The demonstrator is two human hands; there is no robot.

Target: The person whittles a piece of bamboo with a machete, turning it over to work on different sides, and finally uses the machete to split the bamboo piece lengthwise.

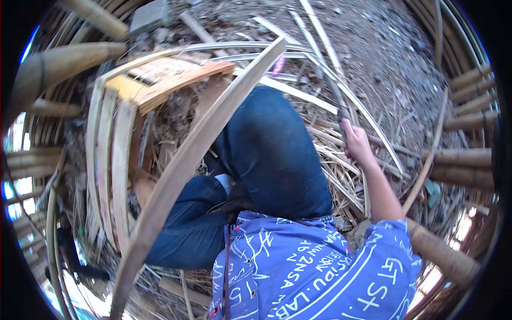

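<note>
My right hand, out to the right of my knee, is closed around the handle of a long knife. Its narrow dark blade points up and away, close to some pale bamboo strips. A wide, long bamboo strip slants across the view from the lower left to the top middle, passing in front of my legs. My left hand is not visible. To the left stands a low wooden stool-like frame with pale slats; part of it is hidden behind the slanting strip.
Thin bamboo strips lie over the dirt ground. Shavings and split pieces are heaped beside my bent leg. Bamboo poles line both sides, and a grey block sits at the back left.
</note>
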